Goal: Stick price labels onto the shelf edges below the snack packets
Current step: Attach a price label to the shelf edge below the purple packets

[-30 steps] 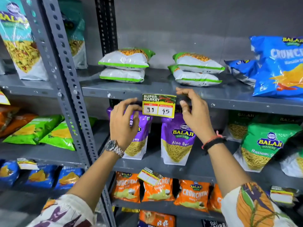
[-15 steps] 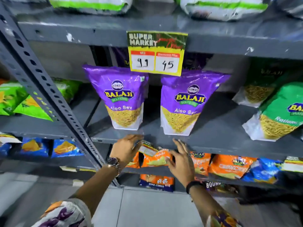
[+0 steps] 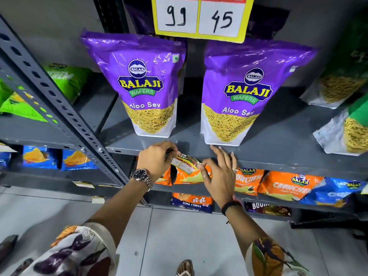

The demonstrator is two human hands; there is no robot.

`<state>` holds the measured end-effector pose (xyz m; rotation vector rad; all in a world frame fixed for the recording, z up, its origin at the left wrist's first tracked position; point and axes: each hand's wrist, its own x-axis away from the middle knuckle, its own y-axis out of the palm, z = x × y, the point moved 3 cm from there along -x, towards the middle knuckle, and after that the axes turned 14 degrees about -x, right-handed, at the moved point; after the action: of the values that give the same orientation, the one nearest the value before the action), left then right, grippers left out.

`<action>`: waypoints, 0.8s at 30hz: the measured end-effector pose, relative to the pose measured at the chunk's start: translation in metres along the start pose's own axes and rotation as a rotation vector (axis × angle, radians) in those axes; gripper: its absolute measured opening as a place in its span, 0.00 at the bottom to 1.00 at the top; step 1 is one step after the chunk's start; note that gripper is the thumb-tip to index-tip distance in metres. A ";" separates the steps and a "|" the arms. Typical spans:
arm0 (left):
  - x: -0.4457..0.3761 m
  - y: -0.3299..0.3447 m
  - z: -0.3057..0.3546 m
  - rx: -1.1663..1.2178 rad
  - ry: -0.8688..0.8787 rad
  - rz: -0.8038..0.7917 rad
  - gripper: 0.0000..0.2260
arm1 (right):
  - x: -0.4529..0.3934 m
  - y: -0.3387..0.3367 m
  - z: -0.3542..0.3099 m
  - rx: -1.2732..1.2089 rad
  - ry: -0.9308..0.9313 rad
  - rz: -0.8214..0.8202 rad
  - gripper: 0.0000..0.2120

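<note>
At the shelf edge [image 3: 278, 162], our left hand [image 3: 154, 163] and right hand [image 3: 219, 177] pinch a bowed label [image 3: 185, 163]; uneven pressing would stick it crooked.

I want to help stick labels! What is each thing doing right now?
Yellow price label: hangs straight, reads 99 and 45.
Small price label: tilted, held at both ends, not flat on the shelf edge.
Left hand: grips its left end.
Right hand: pinches its right end.
Aloo Sev packets: both upright, sealed.
</note>
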<state>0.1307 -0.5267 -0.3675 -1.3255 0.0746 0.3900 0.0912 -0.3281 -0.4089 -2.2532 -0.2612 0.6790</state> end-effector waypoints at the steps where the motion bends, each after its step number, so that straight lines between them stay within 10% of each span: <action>1: 0.000 0.000 0.001 0.006 0.004 -0.011 0.05 | 0.001 -0.001 -0.001 0.006 -0.008 -0.012 0.06; 10: 0.010 0.006 -0.007 0.272 -0.101 0.012 0.05 | -0.007 -0.015 -0.011 -0.073 -0.063 -0.043 0.05; 24: 0.026 0.022 -0.017 0.046 0.045 0.055 0.04 | -0.009 -0.013 -0.011 0.019 -0.032 -0.049 0.04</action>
<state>0.1503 -0.5327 -0.3992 -1.2888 0.1575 0.4028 0.0893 -0.3292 -0.3899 -2.2124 -0.3230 0.6892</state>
